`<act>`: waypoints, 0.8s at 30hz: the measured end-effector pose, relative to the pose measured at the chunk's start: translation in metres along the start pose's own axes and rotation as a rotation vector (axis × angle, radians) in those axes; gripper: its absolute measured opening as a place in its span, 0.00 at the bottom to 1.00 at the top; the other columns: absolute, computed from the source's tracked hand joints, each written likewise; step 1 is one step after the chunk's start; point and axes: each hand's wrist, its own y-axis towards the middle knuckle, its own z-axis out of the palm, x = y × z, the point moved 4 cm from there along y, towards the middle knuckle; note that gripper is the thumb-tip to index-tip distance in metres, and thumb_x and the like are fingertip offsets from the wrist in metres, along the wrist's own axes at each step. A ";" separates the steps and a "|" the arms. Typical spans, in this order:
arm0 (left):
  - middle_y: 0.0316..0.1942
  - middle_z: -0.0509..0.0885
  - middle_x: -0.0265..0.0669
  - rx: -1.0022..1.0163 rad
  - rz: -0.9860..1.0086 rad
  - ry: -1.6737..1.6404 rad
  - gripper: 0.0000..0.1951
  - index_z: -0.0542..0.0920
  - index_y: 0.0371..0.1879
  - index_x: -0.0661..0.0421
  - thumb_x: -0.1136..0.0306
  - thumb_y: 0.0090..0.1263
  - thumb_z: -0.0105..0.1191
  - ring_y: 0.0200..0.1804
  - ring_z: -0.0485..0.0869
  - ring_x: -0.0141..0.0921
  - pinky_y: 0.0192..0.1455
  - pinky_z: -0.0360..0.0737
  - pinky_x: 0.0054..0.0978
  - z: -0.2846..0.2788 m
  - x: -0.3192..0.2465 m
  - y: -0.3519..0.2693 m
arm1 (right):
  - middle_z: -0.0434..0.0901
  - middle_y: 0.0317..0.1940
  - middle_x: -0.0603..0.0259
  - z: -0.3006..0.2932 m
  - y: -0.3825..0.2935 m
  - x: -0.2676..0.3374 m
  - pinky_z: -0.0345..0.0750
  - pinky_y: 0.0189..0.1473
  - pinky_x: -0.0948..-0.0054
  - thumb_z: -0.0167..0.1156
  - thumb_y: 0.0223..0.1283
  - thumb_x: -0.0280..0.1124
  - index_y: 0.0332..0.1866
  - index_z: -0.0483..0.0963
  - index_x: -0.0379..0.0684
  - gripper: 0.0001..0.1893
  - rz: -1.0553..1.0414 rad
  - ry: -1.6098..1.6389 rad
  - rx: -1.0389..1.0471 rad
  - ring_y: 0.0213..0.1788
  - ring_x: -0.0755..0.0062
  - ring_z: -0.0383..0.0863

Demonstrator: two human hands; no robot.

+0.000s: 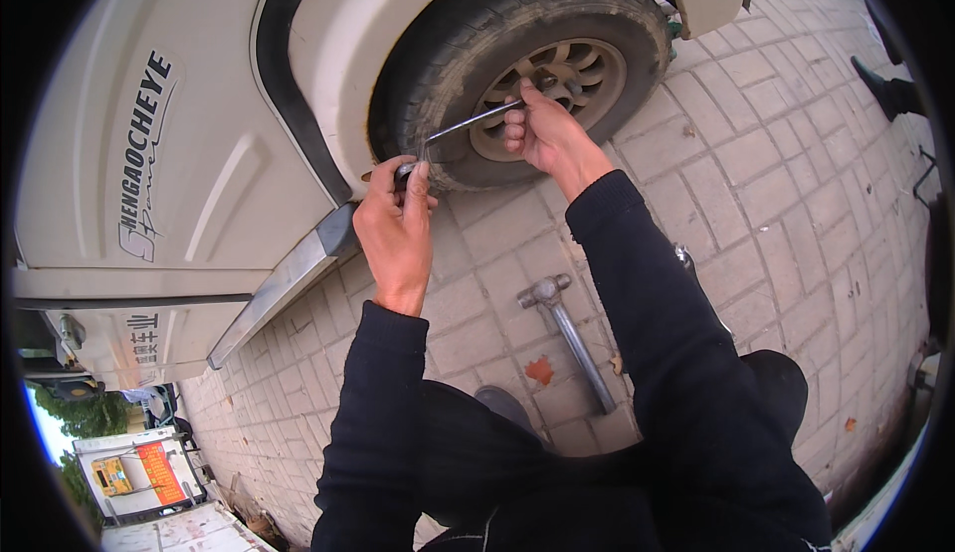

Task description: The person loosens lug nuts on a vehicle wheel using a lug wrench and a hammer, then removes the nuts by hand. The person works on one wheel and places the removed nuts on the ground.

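Note:
Before me is a vehicle wheel, its dirty tire around a spoked metal rim. My right hand is closed on one end of a thin metal rod, close to the hub. The rod runs down-left to my left hand, which grips a rounded metal piece between thumb and fingers at the tire's edge. Whether rod and piece are one tool, I cannot tell. A ball-peen hammer lies on the paving between my forearms.
The pale vehicle body fills the left, with a metal side step below. A shiny metal object lies partly behind my right sleeve. Another person's shoe is at the upper right. Brick paving spreads around.

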 end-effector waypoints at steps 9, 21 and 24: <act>0.30 0.84 0.34 0.029 -0.142 -0.065 0.15 0.81 0.51 0.63 0.61 0.81 0.59 0.30 0.84 0.23 0.32 0.79 0.21 -0.003 0.023 0.008 | 0.74 0.25 0.65 0.009 0.000 -0.001 0.78 0.24 0.66 0.43 0.86 0.46 0.43 0.66 0.43 0.17 -0.081 -0.165 0.051 0.24 0.69 0.77; 0.27 0.83 0.33 0.012 -0.182 -0.085 0.14 0.80 0.49 0.62 0.62 0.81 0.59 0.28 0.82 0.23 0.32 0.77 0.20 -0.002 0.028 0.010 | 0.71 0.24 0.69 0.007 0.006 0.002 0.78 0.24 0.66 0.42 0.85 0.42 0.55 0.66 0.44 0.13 -0.054 -0.233 0.025 0.23 0.71 0.76; 0.26 0.84 0.34 0.019 -0.173 -0.082 0.15 0.81 0.49 0.62 0.60 0.81 0.59 0.28 0.83 0.23 0.33 0.78 0.22 -0.002 0.033 0.011 | 0.72 0.24 0.68 0.008 0.002 0.001 0.79 0.26 0.67 0.43 0.85 0.45 0.52 0.67 0.43 0.15 -0.102 -0.279 0.012 0.23 0.70 0.78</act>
